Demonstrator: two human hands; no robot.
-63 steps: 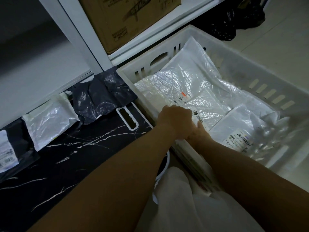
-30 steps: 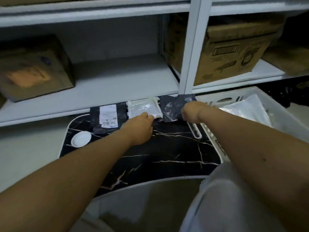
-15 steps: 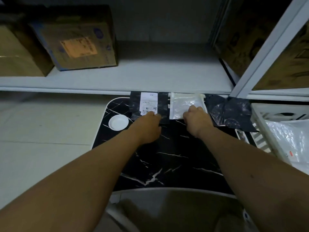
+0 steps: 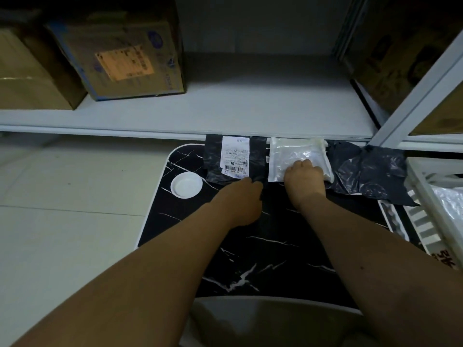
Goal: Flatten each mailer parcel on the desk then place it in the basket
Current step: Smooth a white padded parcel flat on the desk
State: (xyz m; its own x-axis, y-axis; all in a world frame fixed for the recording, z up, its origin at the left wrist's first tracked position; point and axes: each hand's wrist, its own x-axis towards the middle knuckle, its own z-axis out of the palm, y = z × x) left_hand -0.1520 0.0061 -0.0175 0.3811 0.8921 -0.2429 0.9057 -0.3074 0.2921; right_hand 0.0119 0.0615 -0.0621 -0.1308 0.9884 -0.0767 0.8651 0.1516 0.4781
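Observation:
Three mailers lie in a row along the far edge of the black marble desk [image 4: 250,259]: a black mailer with a white label [image 4: 255,159], a white mailer [image 4: 288,156] and a crumpled black mailer [image 4: 368,171]. My right hand [image 4: 304,180] lies on the near right part of the white mailer, fingers curled onto it. My left hand [image 4: 240,199] reaches the near edge of the labelled black mailer, and its fingertips are hidden. The white slatted basket [image 4: 421,221] stands at the right with pale mailers inside.
A small white round dish [image 4: 186,184] sits at the desk's far left corner. A white shelf [image 4: 250,101] runs behind the desk with cardboard boxes [image 4: 120,51] on it and a slanted white upright [image 4: 421,91]. Pale floor lies to the left.
My view has turned from the basket to the desk. Both hands left the basket; the right hand slid from the crumpled black mailer onto the white mailer, and the left hand stays at the labelled mailer's edge.

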